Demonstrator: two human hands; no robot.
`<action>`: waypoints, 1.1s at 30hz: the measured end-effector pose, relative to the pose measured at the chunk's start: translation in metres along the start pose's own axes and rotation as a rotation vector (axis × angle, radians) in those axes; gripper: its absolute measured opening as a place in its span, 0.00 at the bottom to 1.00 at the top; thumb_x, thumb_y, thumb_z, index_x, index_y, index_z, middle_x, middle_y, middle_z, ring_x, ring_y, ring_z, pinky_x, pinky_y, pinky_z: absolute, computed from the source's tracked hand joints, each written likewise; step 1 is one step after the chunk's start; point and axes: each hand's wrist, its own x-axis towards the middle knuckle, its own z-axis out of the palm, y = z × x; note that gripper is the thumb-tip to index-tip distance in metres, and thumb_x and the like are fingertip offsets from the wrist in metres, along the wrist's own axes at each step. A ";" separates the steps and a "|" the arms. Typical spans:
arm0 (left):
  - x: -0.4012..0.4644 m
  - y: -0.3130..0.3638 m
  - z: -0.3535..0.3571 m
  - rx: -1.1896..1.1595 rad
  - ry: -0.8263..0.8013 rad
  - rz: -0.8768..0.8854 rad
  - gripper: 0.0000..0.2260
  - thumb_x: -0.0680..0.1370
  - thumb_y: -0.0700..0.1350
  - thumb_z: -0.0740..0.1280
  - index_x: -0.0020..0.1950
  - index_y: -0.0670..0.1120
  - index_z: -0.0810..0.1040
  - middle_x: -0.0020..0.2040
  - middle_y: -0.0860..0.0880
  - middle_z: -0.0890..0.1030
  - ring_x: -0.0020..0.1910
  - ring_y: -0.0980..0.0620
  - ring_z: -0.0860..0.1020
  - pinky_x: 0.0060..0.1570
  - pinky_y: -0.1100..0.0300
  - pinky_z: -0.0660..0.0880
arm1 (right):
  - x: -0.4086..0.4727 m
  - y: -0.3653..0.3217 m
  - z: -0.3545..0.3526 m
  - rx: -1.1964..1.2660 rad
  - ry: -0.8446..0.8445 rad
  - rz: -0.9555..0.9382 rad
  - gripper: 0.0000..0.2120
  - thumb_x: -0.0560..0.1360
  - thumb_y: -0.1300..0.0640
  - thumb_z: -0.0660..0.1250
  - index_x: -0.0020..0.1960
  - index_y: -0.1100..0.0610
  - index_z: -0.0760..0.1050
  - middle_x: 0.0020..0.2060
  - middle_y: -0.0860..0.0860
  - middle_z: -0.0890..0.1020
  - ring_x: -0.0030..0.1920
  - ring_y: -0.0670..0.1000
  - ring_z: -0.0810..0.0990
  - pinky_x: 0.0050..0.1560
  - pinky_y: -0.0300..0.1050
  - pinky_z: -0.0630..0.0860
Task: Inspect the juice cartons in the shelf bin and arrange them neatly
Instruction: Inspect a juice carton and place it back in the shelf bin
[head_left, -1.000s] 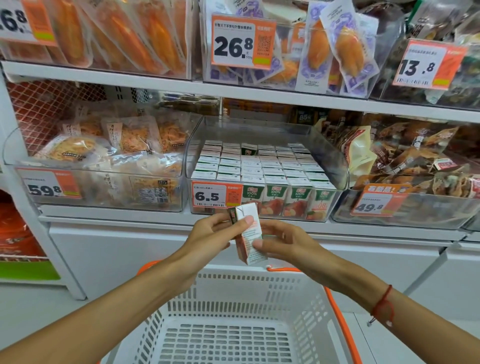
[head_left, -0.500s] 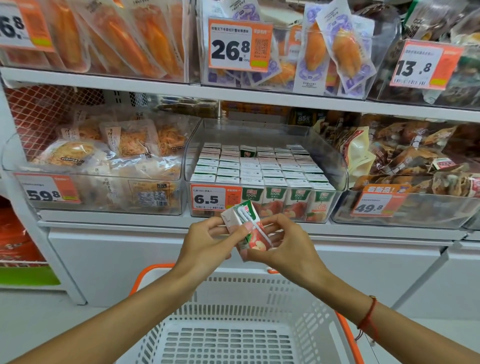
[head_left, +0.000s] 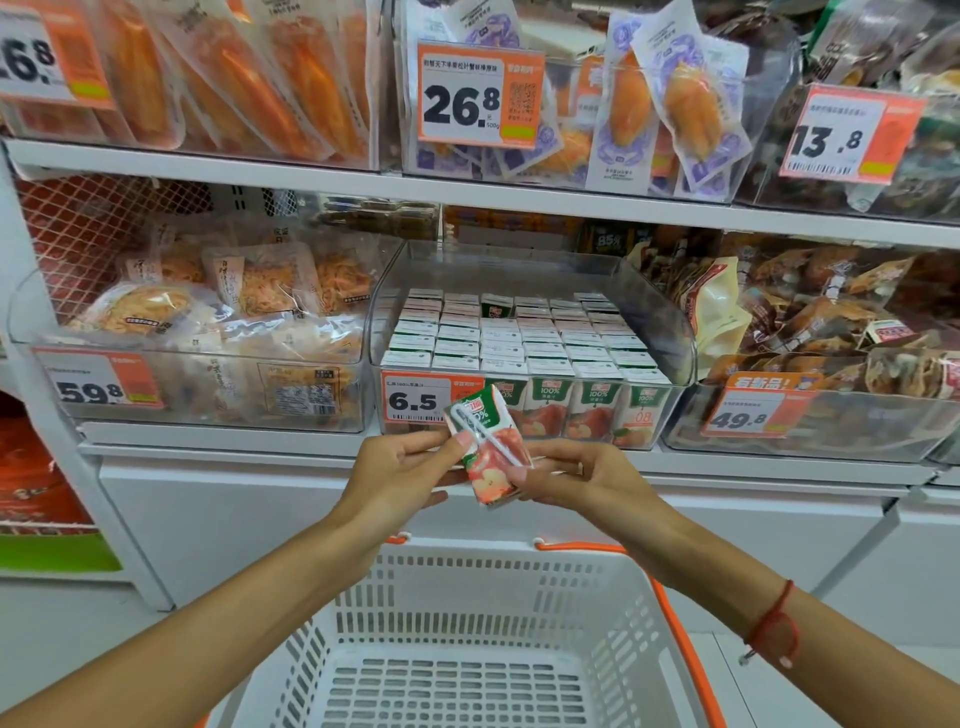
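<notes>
A small juice carton (head_left: 488, 452) with a green top, apple pictures and a wrapped straw on its face is held tilted in front of the shelf. My left hand (head_left: 400, 473) pinches its left edge with the thumb on the face. My right hand (head_left: 576, 480) grips its lower right corner. Behind it, a clear shelf bin (head_left: 675, 338) holds several rows of the same cartons (head_left: 524, 343) standing upright, white tops up. One carton (head_left: 496, 305) in a back row sits higher with its green side showing.
A white basket (head_left: 467, 649) with orange handles stands below my hands. Clear bins of packaged snacks flank the juice bin, one on the left (head_left: 197, 322) and one on the right (head_left: 810, 332). An upper shelf (head_left: 467, 187) carries more bins with price tags.
The carton has been turned in my hands from its white side to the printed face with the straw. My hands have risen slightly toward the bin.
</notes>
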 end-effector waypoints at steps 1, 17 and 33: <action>-0.001 -0.001 0.000 0.024 0.016 0.006 0.03 0.77 0.48 0.70 0.48 0.52 0.82 0.40 0.56 0.86 0.41 0.60 0.85 0.44 0.64 0.79 | 0.000 0.000 0.003 -0.067 0.066 -0.015 0.17 0.68 0.50 0.77 0.55 0.51 0.82 0.44 0.50 0.86 0.47 0.49 0.85 0.56 0.48 0.80; -0.007 0.010 -0.002 0.355 -0.075 0.416 0.29 0.65 0.48 0.80 0.64 0.59 0.76 0.57 0.62 0.82 0.57 0.64 0.79 0.59 0.66 0.73 | -0.009 -0.011 -0.001 0.030 -0.005 -0.311 0.17 0.73 0.49 0.66 0.62 0.42 0.75 0.56 0.39 0.82 0.59 0.42 0.80 0.58 0.39 0.78; -0.008 0.003 0.001 0.382 -0.149 0.467 0.27 0.69 0.44 0.78 0.65 0.54 0.73 0.60 0.60 0.79 0.63 0.63 0.75 0.63 0.68 0.71 | -0.014 -0.006 -0.003 -0.105 0.050 -0.499 0.16 0.75 0.55 0.68 0.62 0.50 0.76 0.58 0.40 0.81 0.58 0.44 0.81 0.57 0.36 0.77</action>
